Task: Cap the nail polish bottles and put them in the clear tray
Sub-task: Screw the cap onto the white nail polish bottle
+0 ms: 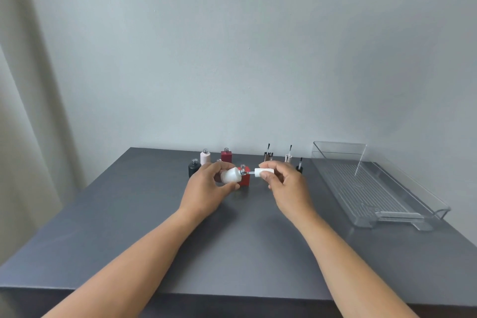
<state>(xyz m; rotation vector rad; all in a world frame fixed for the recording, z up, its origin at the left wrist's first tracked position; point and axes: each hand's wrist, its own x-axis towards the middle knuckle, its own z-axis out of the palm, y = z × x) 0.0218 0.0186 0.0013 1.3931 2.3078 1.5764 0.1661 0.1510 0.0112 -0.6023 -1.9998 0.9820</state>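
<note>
My left hand (206,188) holds a white nail polish bottle (230,175) tilted on its side, neck pointing right. My right hand (282,183) grips a white cap (263,171) whose brush tip is at the bottle's mouth. Behind them a red square bottle (245,179) stands uncapped. Further back stand a black bottle (194,167), a pale pink bottle (205,157) and a dark red bottle (226,156), all open. Loose caps stand brush-up: a metallic cap (267,155), a white cap (288,157) and a black cap (299,168). The clear tray (402,210) at right holds nothing.
The grey table (129,227) has its front edge close to me and its back edge against a pale wall. A curtain (25,111) hangs at the left. The tray lies along the table's right side.
</note>
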